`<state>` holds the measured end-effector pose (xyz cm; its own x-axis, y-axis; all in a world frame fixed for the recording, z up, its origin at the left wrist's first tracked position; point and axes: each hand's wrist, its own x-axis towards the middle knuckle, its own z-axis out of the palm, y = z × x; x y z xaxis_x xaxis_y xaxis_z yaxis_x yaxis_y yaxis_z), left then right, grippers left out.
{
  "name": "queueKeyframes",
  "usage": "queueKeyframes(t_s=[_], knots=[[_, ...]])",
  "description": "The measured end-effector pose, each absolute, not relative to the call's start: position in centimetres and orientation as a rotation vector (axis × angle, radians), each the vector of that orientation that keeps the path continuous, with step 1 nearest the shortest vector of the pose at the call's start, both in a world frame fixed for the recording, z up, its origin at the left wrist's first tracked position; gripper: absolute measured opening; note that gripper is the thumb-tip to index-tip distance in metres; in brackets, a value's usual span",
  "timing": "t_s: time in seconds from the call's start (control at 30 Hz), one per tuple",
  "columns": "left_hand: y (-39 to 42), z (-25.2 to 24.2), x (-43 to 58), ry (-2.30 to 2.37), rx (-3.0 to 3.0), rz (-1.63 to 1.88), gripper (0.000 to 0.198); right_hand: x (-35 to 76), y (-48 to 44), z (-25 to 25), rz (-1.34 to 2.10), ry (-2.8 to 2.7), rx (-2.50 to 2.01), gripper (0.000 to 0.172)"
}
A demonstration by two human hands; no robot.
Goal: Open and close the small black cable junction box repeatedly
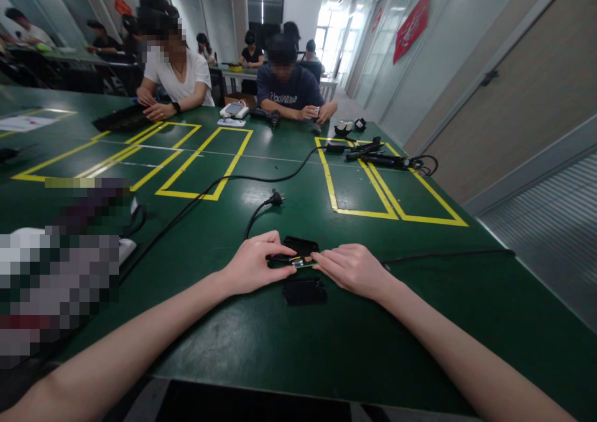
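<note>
Between my two hands is a small circuit board [302,262] with wires and components on it. My left hand [259,263] pinches its left end between thumb and fingers. The fingertips of my right hand [352,266] press together at its right end. Just behind the board lies one black plastic case half [302,245], partly hidden by the hands. A second black case half [305,291] lies nearer to me, its inner side up. A black power plug [276,198] rests beyond my left hand, its cable running back under that hand.
Yellow tape rectangles [217,195] mark the green table [420,322]. A long black cable [233,178] crosses it to a pile of adapters and cords [373,155] at the far right. Two people [289,86] sit opposite, near a power drill [274,117]. A pixelated area covers the left.
</note>
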<state>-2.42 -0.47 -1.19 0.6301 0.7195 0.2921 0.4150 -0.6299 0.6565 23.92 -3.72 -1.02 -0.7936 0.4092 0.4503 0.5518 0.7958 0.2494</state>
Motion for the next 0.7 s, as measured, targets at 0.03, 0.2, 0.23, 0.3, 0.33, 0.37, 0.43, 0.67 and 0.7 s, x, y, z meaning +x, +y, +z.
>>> queueKeyframes(t_s=[0.03, 0.2, 0.23, 0.3, 0.33, 0.37, 0.43, 0.67, 0.7], knots=[[-0.5, -1.2, -2.4, 0.885, 2.315, 0.734, 0.024, 23.9, -3.7, -1.0, -0.523, -2.612, -0.725, 0.029], [-0.5, -1.4, -2.6, 0.861, 2.38, 0.724, 0.022, 24.2, -3.7, -1.0, -0.504, -2.579, -0.691, 0.027], [-0.4, -1.5, -2.6, 0.856, 2.4, 0.727, 0.023, 24.2, -3.8, -1.1, -0.491, -2.576, -0.692, 0.027], [-0.3, -1.6, -2.7, 0.848, 2.44, 0.73, 0.023, 24.2, -3.8, -1.1, -0.46, -2.575, -0.712, 0.029], [-0.2, -1.6, -2.8, 0.845, 2.456, 0.728, 0.024, 24.2, -3.8, -1.2, -0.436, -2.574, -0.724, 0.029], [-0.1, -1.7, -2.9, 0.843, 2.466, 0.724, 0.024, 24.2, -3.8, -1.2, -0.399, -2.57, -0.734, 0.03], [0.0, -1.7, -3.0, 0.843, 2.48, 0.708, 0.025, 24.4, -3.8, -1.3, -0.29, -2.554, -0.752, 0.03], [0.3, -1.8, -3.1, 0.886, 2.499, 0.645, 0.025, 25.1, -3.6, -0.9, 0.093, -2.523, -0.936, 0.023], [0.3, -1.8, -3.1, 0.883, 2.495, 0.642, 0.025, 25.1, -3.7, -0.8, 0.138, -2.519, -0.954, 0.022]])
